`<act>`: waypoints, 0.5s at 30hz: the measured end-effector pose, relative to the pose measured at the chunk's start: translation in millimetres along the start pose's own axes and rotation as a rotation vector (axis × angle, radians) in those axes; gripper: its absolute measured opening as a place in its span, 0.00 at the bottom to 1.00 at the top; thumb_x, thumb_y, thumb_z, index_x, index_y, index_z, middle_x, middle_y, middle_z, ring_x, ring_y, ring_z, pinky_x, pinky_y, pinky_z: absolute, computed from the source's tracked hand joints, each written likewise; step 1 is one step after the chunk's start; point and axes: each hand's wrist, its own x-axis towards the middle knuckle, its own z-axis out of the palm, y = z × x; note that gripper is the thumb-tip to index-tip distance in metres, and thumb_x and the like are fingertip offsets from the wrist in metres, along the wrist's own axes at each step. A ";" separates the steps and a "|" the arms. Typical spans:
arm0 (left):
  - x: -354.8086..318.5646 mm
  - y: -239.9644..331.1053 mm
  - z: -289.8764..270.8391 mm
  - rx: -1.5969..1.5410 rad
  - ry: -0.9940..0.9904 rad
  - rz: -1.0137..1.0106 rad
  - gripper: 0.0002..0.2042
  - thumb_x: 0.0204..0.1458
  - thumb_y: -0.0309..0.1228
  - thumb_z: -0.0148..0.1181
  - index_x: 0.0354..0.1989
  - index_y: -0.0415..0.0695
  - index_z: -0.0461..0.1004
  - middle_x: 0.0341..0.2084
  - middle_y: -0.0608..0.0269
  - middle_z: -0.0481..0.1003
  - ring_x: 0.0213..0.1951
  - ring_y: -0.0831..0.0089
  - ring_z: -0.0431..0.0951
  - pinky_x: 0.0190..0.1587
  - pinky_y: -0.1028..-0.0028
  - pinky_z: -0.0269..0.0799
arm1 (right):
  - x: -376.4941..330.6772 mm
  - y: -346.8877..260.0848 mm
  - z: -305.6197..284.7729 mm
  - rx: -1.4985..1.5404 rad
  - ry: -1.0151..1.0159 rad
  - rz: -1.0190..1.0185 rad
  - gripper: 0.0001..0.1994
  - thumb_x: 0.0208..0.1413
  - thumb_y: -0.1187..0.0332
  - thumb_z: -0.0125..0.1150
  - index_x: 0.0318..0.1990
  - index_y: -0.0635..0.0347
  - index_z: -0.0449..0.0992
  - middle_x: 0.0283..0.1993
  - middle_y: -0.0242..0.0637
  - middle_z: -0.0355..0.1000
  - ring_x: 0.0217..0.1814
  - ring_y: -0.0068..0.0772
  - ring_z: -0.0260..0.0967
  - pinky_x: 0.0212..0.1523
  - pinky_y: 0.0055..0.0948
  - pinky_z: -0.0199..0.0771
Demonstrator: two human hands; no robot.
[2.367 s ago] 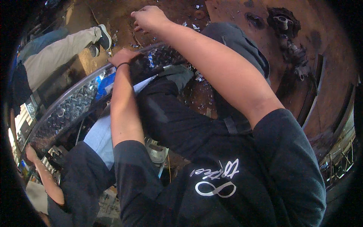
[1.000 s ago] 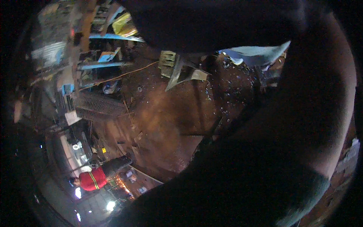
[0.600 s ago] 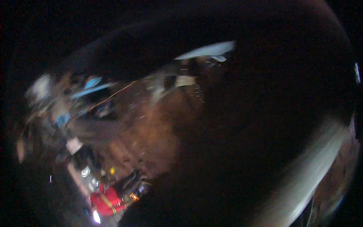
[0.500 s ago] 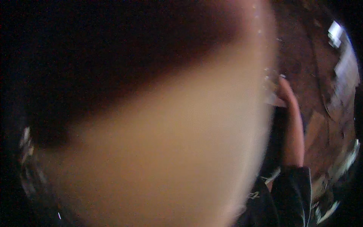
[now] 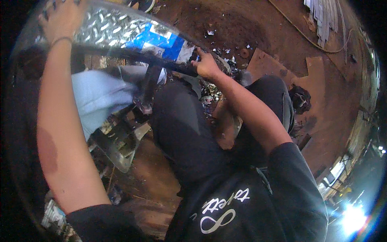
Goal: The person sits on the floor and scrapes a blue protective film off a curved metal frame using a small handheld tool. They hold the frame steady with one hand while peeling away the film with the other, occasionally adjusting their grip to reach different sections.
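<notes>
Got a black short-sleeved tee (image 5: 260,213) on, white loopy lettering (image 5: 221,205) plus a white infinity sign (image 5: 218,221) up front, dark pants (image 5: 183,129), and a thin dark wristband (image 5: 60,40) by the left hand (image 5: 62,22).

left arm (image 5: 66,121): extended far forward, to upper left | left hand (image 5: 64,24): back up, fingers (image 5: 43,19) spread | right arm (image 5: 252,107): angled inward | right hand (image 5: 207,65): index finger (image 5: 199,52) and thumb (image 5: 196,63) parted

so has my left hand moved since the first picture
Yes, leftward along the long panel: judged against its blue patch, the left hand was right of it, now left.
</notes>
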 end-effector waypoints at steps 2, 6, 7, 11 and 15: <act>-3.0 -8.8 2.5 0.004 0.007 0.000 0.37 0.62 0.70 0.37 0.68 0.58 0.70 0.73 0.58 0.62 0.76 0.51 0.54 0.72 0.35 0.47 | -11.9 -18.2 -5.8 0.070 -0.017 -0.033 0.33 0.56 0.60 0.67 0.69 0.62 0.69 0.62 0.62 0.71 0.68 0.60 0.67 0.68 0.43 0.67; 0.0 1.3 -3.3 -0.038 -0.013 -0.001 0.39 0.62 0.71 0.34 0.69 0.57 0.69 0.74 0.57 0.60 0.76 0.49 0.52 0.72 0.35 0.45 | -17.8 -20.8 -17.2 0.247 0.068 0.037 0.24 0.55 0.61 0.66 0.59 0.57 0.81 0.57 0.59 0.75 0.62 0.59 0.72 0.65 0.45 0.71; -0.8 1.3 -10.4 -0.013 -0.061 -0.007 0.39 0.62 0.71 0.34 0.69 0.57 0.69 0.74 0.57 0.59 0.77 0.48 0.51 0.72 0.35 0.44 | -16.6 -25.5 -22.7 0.304 0.074 0.140 0.18 0.54 0.62 0.66 0.52 0.54 0.85 0.51 0.54 0.80 0.55 0.57 0.78 0.60 0.45 0.76; -1.0 1.8 -13.5 -0.043 -0.031 0.000 0.37 0.63 0.69 0.37 0.67 0.56 0.72 0.73 0.55 0.62 0.76 0.47 0.52 0.72 0.33 0.46 | -2.1 -14.3 -19.0 0.325 0.167 0.166 0.16 0.53 0.60 0.68 0.49 0.54 0.86 0.47 0.51 0.82 0.52 0.55 0.80 0.57 0.46 0.78; -0.6 1.3 -26.0 0.005 -0.074 -0.001 0.36 0.63 0.68 0.38 0.66 0.57 0.73 0.72 0.57 0.62 0.76 0.49 0.52 0.72 0.35 0.45 | 3.8 -26.4 -22.7 0.282 0.114 0.271 0.16 0.54 0.59 0.69 0.47 0.55 0.86 0.48 0.52 0.82 0.53 0.55 0.80 0.57 0.46 0.78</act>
